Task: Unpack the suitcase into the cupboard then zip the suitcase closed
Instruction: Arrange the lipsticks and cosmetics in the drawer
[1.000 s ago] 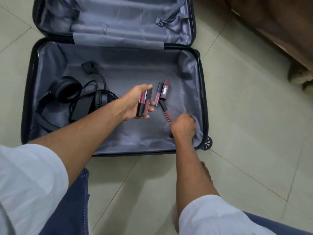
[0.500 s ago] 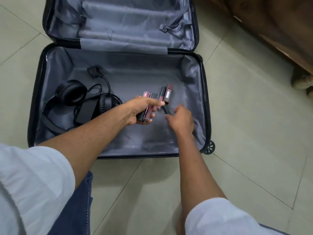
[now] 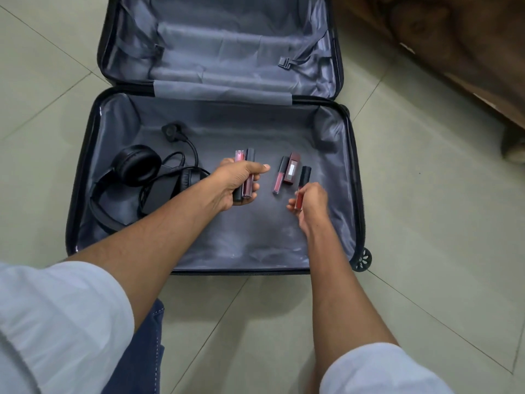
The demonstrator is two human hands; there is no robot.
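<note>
You're in a home, likely a bedroom. Pale floor tiles (image 3: 426,194) meet a brown wooden furniture base (image 3: 454,52).

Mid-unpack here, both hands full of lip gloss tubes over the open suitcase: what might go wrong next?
1. The left hand already grips two tubes; adding the red tube pinched by the right hand may let one slip.
2. The pink tube and maroon box on the lining could be missed.
3. The headphones and charger cable look tangled and may snag when lifted.
</note>
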